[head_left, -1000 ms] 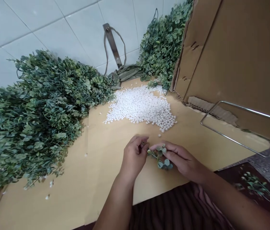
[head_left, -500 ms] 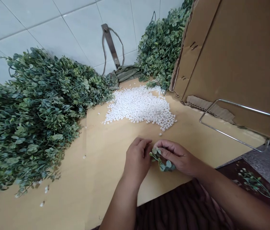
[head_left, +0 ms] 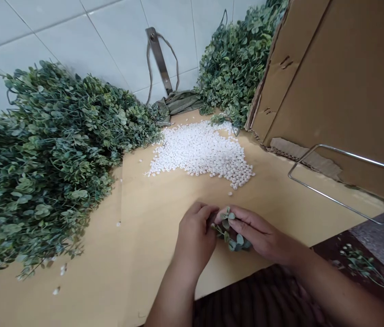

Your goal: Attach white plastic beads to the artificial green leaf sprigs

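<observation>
Near the front edge of the board, both my hands meet around an artificial leaf sprig (head_left: 236, 241) with rounded grey-green leaves. My right hand (head_left: 258, 231) pinches it between thumb and fingers. My left hand (head_left: 195, 236) is closed beside it, its fingertips at the sprig's left side; its fingers partly hide what they grip. Beyond my hands lies a spread of small white plastic pieces (head_left: 198, 150). One loose white piece (head_left: 230, 193) sits between that spread and my hands.
A large heap of artificial greenery (head_left: 58, 145) fills the left side; a second heap (head_left: 239, 63) stands at the back. A cardboard box (head_left: 348, 91) and a bent metal wire frame (head_left: 335, 197) are on the right. Another sprig (head_left: 362, 263) lies at lower right on a dark surface.
My hands have shifted slightly lower in view and stay together. The sprig has turned a little between the fingers, with more of its leaves showing. The camera view has moved slightly.
</observation>
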The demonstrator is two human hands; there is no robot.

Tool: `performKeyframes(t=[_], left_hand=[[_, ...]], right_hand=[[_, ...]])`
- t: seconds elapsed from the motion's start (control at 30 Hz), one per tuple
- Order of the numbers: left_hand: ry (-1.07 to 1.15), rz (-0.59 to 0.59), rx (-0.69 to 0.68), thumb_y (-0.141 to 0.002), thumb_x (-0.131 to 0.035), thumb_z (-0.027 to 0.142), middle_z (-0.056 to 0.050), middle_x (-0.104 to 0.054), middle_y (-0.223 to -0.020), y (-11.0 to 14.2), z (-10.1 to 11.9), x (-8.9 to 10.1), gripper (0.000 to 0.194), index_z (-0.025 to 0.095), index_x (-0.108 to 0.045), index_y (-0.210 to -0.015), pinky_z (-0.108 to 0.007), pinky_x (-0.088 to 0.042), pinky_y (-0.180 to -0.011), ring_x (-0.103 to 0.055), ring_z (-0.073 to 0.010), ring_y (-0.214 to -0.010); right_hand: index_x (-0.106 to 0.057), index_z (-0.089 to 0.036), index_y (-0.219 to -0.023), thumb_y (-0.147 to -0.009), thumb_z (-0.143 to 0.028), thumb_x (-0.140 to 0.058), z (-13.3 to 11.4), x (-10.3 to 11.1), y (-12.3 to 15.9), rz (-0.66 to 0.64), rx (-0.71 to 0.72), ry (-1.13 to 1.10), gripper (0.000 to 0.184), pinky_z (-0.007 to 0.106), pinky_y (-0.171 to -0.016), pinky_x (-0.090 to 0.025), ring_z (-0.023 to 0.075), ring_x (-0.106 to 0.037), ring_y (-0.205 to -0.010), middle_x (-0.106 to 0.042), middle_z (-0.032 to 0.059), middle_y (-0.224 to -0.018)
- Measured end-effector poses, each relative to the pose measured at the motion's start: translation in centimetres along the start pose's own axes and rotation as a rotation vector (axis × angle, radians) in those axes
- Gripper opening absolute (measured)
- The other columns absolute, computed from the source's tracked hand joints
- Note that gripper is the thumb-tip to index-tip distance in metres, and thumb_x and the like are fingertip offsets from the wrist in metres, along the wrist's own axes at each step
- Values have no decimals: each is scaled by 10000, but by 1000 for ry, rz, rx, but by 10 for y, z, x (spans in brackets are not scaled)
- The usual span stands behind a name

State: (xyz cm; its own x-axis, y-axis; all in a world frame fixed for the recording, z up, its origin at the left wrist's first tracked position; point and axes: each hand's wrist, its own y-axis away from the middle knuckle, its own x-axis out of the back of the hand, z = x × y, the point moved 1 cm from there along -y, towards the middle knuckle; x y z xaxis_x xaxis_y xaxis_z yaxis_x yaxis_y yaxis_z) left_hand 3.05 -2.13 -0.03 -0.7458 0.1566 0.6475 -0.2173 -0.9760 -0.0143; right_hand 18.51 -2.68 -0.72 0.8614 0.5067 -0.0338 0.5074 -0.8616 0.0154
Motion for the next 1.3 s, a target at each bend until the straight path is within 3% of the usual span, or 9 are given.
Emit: performKeyframes(t=[0.2,0.33,0.47,0.67,0.8,0.9,1.07,1.17,1.3], left_hand=[[45,99,-12,-774,-532,84,-64,-660,-863,-5,-7,0,187,167,-669,-870,-270,-488,-712,-632,-165,-802],[33,125,1,-817,-549,188,-56,-653,-870,-11,-8,1,142,172,-676,-879,-262,-490,-686,-627,-150,-771],[-82,152,-19,-804,-560,168,-44,-650,-850,-22,4,0,155,185,-688,-890,-249,-474,-628,-601,-131,-692],[-275,-14,-78,-769,-593,148,-39,-645,-838,-44,22,-17,206,201,-703,-935,-260,-459,-620,-585,-141,-658],[-305,-9,-80,-774,-536,101,-39,-642,-811,-50,21,-24,203,192,-711,-822,-272,-446,-646,-571,-145,-673],[-58,39,5,-753,-560,109,-32,-642,-768,-46,19,-23,173,181,-713,-789,-260,-438,-641,-555,-133,-662],[643,52,311,-724,-664,250,-4,-627,-639,-16,21,-20,167,159,-735,-845,-212,-398,-555,-481,-83,-561],[834,104,378,-668,-735,307,18,-583,-543,2,19,-22,169,163,-748,-755,-192,-375,-531,-443,-61,-521],[950,166,424,-613,-782,338,8,-622,-572,10,13,-24,217,175,-752,-752,-184,-396,-545,-489,-61,-546]], right_hand=[[-571,-182,-951,-959,-390,-355,-1,-2,1,-42,91,96,299,280,-767,-449,158,-510,-791,-540,46,-840],[-519,-186,-829,-955,-419,-352,2,-2,3,4,80,135,314,272,-681,-439,146,-472,-700,-490,23,-756],[-462,-189,-725,-937,-468,-375,4,4,11,94,24,86,361,250,-599,-429,131,-453,-629,-456,-2,-672],[-570,-166,-721,-874,-508,-495,-1,25,31,219,-4,57,382,228,-596,-467,134,-536,-626,-546,11,-645],[-637,-154,-723,-838,-528,-537,-1,36,40,319,-51,144,405,227,-615,-492,158,-596,-664,-644,47,-698],[-637,-154,-697,-826,-535,-537,-1,39,39,377,-58,158,415,230,-601,-494,164,-604,-644,-656,51,-680],[-578,-158,-630,-842,-428,-515,-4,30,28,335,0,187,349,214,-523,-425,120,-497,-541,-526,-2,-563],[-500,-167,-584,-841,-397,-490,-4,20,20,250,4,149,345,208,-485,-376,101,-419,-502,-425,-27,-522],[-482,-170,-611,-863,-351,-455,-3,11,13,179,1,101,311,202,-477,-351,93,-384,-507,-390,-36,-540]])
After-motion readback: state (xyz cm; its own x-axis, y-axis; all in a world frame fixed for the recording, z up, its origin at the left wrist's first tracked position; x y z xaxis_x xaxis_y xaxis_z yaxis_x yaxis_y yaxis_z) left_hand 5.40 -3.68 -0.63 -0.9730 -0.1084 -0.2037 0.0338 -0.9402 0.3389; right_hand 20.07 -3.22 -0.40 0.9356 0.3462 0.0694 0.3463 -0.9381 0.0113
